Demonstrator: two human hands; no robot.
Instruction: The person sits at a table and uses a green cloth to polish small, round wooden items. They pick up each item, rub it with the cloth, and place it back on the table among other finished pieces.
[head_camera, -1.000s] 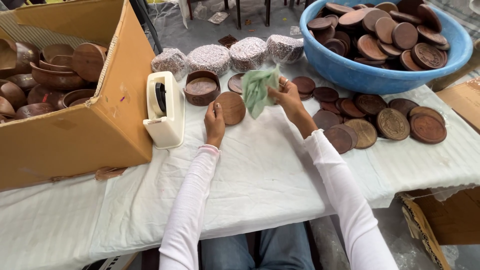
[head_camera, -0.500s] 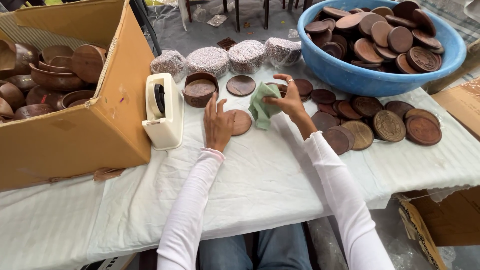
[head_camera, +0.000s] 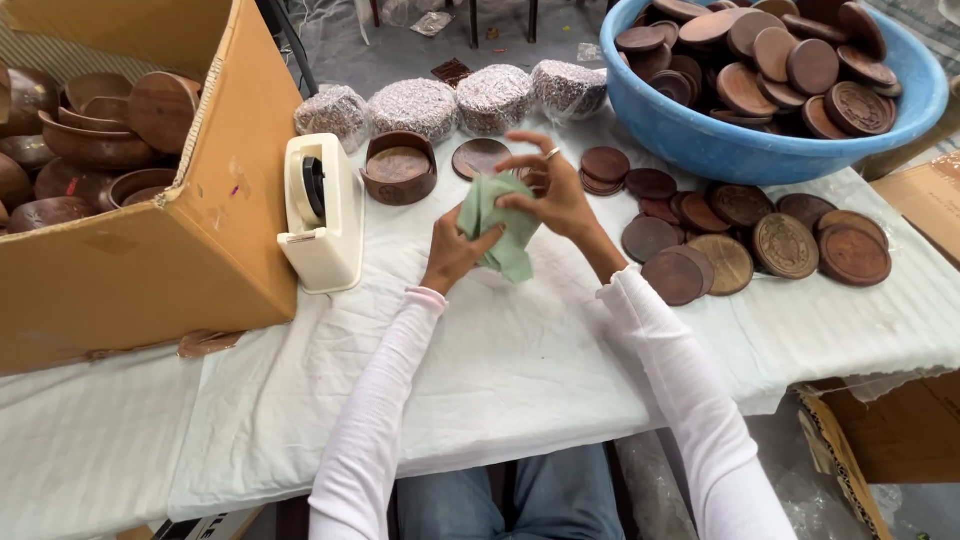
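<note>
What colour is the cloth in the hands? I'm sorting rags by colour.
Pale green cloth, plain, held by both hands; the head view shows it.

Green cloth (head_camera: 497, 225) between both hands

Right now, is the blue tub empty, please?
No, the blue tub is heaped with brown wooden discs.

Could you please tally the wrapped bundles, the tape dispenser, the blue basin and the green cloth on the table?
Wrapped bundles: 4
Tape dispenser: 1
Blue basin: 1
Green cloth: 1, held in both hands
Total: 7
</note>
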